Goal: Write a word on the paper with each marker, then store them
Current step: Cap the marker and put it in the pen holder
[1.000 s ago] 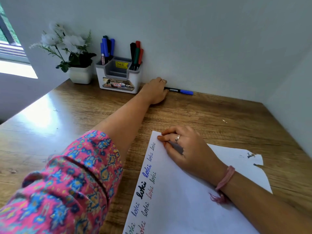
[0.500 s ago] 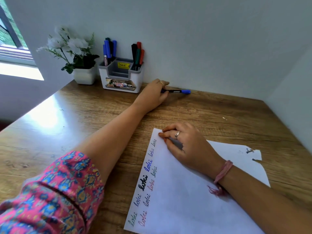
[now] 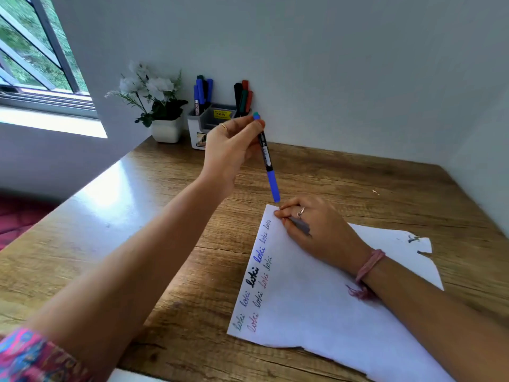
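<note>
My left hand [image 3: 230, 150] holds a blue-capped marker [image 3: 268, 164] by its top end, above the desk; the blue cap points down toward the paper's far corner. My right hand [image 3: 316, 227] lies flat on the white paper [image 3: 316, 307], fingers together near its top edge. The word "loki" is written several times along the paper's left edge in different colours. A white and grey marker holder [image 3: 201, 128] stands at the back by the wall, partly hidden by my left hand, with blue markers [image 3: 202, 92] on its left side and black, green and red ones [image 3: 243, 96] on its right.
A white pot of white flowers [image 3: 157, 106] stands left of the holder. The wooden desk [image 3: 124, 216] meets walls at the back and right. A window is at the upper left. The paper's right edge is torn.
My left hand has picked the blue-capped marker up from the desk by the wall and brought it toward the paper. My right hand has stayed on the paper.
</note>
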The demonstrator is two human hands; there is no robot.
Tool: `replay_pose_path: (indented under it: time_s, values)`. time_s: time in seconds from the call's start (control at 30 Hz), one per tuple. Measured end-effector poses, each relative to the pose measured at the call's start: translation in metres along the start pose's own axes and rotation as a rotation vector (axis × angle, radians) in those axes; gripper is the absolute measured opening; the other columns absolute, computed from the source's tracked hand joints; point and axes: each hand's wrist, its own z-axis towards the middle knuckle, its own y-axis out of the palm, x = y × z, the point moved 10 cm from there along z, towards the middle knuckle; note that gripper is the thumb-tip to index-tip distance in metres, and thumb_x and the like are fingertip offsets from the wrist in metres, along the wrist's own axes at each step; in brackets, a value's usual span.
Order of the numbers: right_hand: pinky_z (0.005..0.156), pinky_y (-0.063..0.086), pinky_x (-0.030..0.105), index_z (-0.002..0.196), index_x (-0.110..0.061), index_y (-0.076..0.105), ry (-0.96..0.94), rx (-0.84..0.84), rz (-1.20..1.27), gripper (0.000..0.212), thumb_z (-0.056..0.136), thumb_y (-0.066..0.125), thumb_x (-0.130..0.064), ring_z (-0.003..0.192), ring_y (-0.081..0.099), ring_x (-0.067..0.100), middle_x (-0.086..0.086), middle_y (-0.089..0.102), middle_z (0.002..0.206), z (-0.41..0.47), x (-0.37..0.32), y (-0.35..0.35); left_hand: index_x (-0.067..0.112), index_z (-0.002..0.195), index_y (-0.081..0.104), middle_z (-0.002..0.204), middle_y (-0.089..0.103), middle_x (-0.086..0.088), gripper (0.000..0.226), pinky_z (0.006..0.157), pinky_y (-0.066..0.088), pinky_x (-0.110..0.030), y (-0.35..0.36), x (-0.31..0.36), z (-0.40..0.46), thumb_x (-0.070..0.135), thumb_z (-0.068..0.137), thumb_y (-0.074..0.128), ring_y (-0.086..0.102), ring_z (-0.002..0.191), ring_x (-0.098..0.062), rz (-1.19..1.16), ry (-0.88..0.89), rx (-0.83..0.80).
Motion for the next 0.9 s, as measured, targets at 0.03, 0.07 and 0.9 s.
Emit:
replay_pose_path:
  time_s: [0.03, 0.07, 0.9]
  values:
    - [0.09, 0.044, 0.046, 0.109, -0.025, 0.068, 0.0, 0.0, -0.003, 0.046, 0.085, 0.035, -0.044, 0.106, 0.053, 0.016, -0.009, 0.062, 0.112, 0.0, 0.0, 0.0, 0.011, 0.092, 0.069, 0.08, 0.068, -0.002, 0.007, 0.081, 0.055, -0.034, 0.002, 0.0, -0.007, 0.011, 0.084, 0.069, 0.064, 0.076, -0.012, -0.011, -0.025, -0.02]
    - [0.089, 0.044, 0.047, 0.109, -0.024, 0.068, 0.0, -0.008, -0.013, 0.046, 0.085, 0.034, -0.044, 0.105, 0.053, 0.016, -0.008, 0.062, 0.112, 0.001, 0.0, 0.0, 0.01, 0.092, 0.069, 0.08, 0.068, -0.003, 0.007, 0.08, 0.056, -0.033, 0.003, -0.002, -0.014, 0.011, 0.085, 0.068, 0.064, 0.075, -0.012, -0.021, -0.045, -0.032]
    - [0.047, 0.04, 0.007, 0.081, -0.01, 0.06, 0.277, 0.178, 0.984, 0.017, 0.094, 0.051, -0.016, 0.045, 0.051, -0.003, -0.014, 0.058, 0.05, 0.007, 0.001, -0.047, 0.006, 0.106, 0.061, 0.097, 0.07, -0.013, 0.045, 0.089, 0.055, -0.036, 0.054, -0.041, -0.079, 0.046, 0.095, 0.043, 0.068, 0.094, -0.028, 0.294, -0.383, -0.577]
